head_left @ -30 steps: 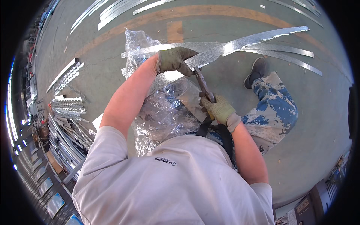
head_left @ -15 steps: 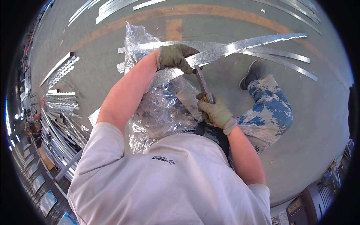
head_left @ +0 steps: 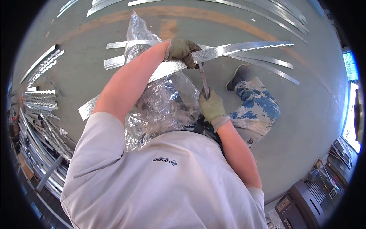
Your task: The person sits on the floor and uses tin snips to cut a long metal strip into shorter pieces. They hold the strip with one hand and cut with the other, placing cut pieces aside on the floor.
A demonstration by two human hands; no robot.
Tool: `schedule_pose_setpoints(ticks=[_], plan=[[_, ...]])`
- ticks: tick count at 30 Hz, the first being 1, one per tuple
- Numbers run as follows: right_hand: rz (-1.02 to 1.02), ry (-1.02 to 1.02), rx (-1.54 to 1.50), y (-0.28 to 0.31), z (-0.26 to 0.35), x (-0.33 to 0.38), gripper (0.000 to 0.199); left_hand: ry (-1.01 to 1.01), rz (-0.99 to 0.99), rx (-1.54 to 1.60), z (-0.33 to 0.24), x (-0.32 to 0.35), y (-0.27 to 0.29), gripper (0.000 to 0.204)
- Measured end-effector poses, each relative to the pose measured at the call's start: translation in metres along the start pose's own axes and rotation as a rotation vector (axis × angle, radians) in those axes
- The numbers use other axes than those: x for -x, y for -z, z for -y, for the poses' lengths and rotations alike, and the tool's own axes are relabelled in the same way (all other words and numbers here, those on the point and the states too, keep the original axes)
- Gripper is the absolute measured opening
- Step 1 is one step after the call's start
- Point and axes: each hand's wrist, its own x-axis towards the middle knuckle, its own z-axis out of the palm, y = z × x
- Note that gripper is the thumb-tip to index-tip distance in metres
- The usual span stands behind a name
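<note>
My left hand point(head_left: 182, 52), in a grey-green work glove, is closed around a shiny galvanized metal strip point(head_left: 167, 69). The strip slants across my lap from lower left to upper right. Under that hand, my gloved right hand point(head_left: 212, 106) grips a long grey metal hand tool point(head_left: 203, 78), whose exact kind I cannot make out. Its far end meets the strip's near edge beside my left fingers, and that contact is partly hidden. Crumpled clear plastic sheeting point(head_left: 152, 110) covers my left leg below the strip. Other flat metal strips point(head_left: 263, 61) lie beneath and beyond it.
Bundled metal profiles point(head_left: 38, 141) and wavy metal pieces point(head_left: 40, 100) lie on the floor at left. More long strips point(head_left: 274, 15) lie at the far side. My right shoe point(head_left: 237, 77) rests on the floor. A dark machine point(head_left: 301, 202) stands at lower right.
The view has shifted, so the surroundings sit further left. The strip's lower left end shows more. Both hands keep their grips, with the tool now standing more upright against the strip.
</note>
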Motion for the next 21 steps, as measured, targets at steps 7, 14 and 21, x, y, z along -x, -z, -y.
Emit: schedule_pose_setpoints(ticks=[7, 14, 21], plan=[[-0.052, -0.088, 0.288, 0.009, 0.025, 0.007, 0.048, -0.007, 0.026, 0.101, -0.005, -0.006, 0.003, 0.064], [-0.197, -0.142, 0.480, 0.008, 0.041, 0.017, 0.043, -0.005, 0.030, 0.079, -0.005, -0.016, 0.002, 0.063], [-0.121, -0.200, 0.466, 0.023, 0.058, 0.017, 0.046, -0.086, 0.117, 0.118, 0.005, -0.027, 0.008, 0.058]])
